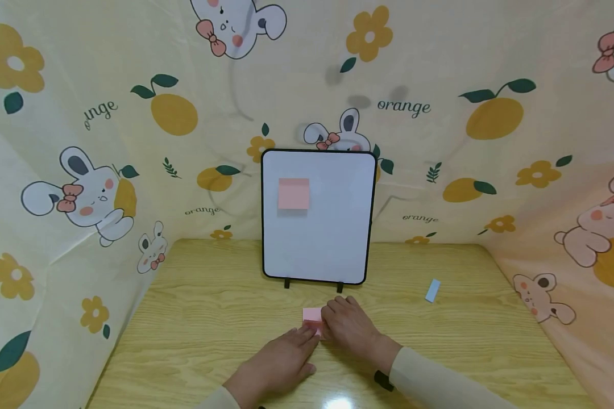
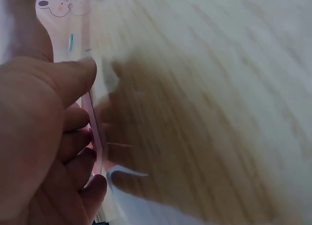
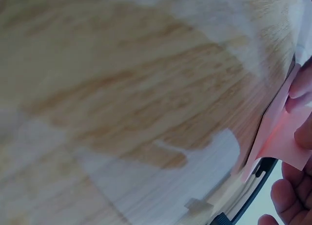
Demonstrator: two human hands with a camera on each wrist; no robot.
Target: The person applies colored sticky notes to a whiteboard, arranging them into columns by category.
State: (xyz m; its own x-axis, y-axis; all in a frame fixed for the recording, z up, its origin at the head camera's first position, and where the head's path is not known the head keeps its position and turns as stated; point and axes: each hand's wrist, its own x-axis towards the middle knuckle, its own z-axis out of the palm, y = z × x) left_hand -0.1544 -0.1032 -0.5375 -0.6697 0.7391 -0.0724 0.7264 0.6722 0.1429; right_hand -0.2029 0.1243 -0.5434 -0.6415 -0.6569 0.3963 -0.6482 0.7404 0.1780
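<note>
A pink sticky note pad [image 1: 312, 314] lies on the table in front of the whiteboard, partly covered by both hands. My left hand [image 1: 281, 360] rests across the pad's near left part, fingers extended and pressing on it. From the right, my right hand [image 1: 350, 326] pinches the edge of the top pink sheet [image 3: 287, 142], its fingers curled. That sheet bends up from the pad in the right wrist view. The left wrist view shows the pad edge-on, as a thin pink strip [image 2: 96, 127] beside the left fingers.
Behind the hands a black-framed whiteboard [image 1: 327, 244] stands upright on small black feet, with one pink sticky note [image 1: 294, 193] on its upper left. A small light blue strip [image 1: 432, 290] lies at the right on the wooden table [image 1: 194, 318]. Patterned cloth [image 1: 307, 79] encloses the back and sides.
</note>
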